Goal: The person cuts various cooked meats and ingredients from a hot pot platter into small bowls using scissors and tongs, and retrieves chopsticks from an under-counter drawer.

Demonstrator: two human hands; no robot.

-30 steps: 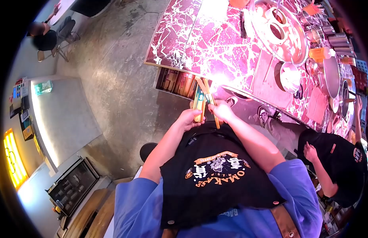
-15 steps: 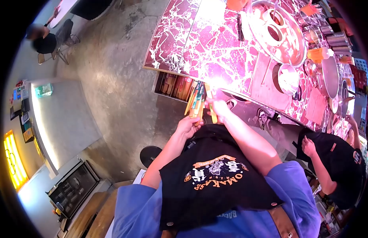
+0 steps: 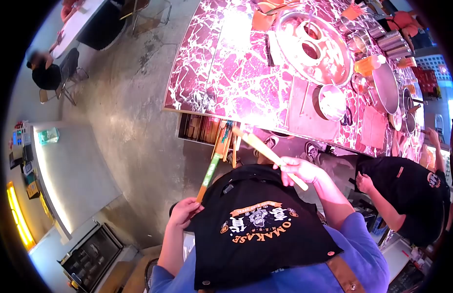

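My left hand [image 3: 186, 211] is closed on the lower end of long thin wooden sticks that look like chopsticks [image 3: 210, 171], with a green printed band around their middle. They slant up toward an open drawer [image 3: 199, 141] under the counter edge. My right hand [image 3: 300, 172] grips a pale pair of wooden chopsticks [image 3: 265, 150] near the lower end, pointing up and left toward the same drawer. Several more sticks [image 3: 228, 144] jut out of the drawer between my hands. Whether each bundle is one stick or two is hard to tell.
Above the drawer is a red marbled counter [image 3: 246, 93] with a large round metal tray [image 3: 329, 73], a white bowl [image 3: 332, 102] and a pan [image 3: 384, 89]. A co-worker in black [image 3: 397, 195] stands at the right. A seated person [image 3: 45, 75] is far left.
My hands have moved apart and back toward my body, drawing the chopsticks away from the drawer: left hand down and left, right hand down and right. The view has shifted slightly.
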